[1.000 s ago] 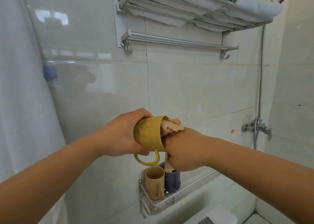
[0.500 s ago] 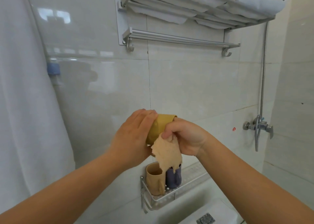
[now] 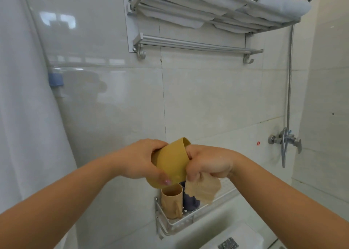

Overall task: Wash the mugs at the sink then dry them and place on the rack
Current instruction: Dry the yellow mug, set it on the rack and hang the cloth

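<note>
Head view: the left hand (image 3: 139, 160) wraps the yellow mug (image 3: 170, 163), which is tipped on its side. The right hand (image 3: 207, 161) pinches a cloth (image 3: 203, 191). The rack (image 3: 177, 224) sits right below both hands.

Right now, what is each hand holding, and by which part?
The left hand grips the yellow mug around its body, thumb on the side wall. The right hand pinches a beige cloth by its upper edge.

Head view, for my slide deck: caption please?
Hands drying a yellow mug with a cloth above the rack.
</note>
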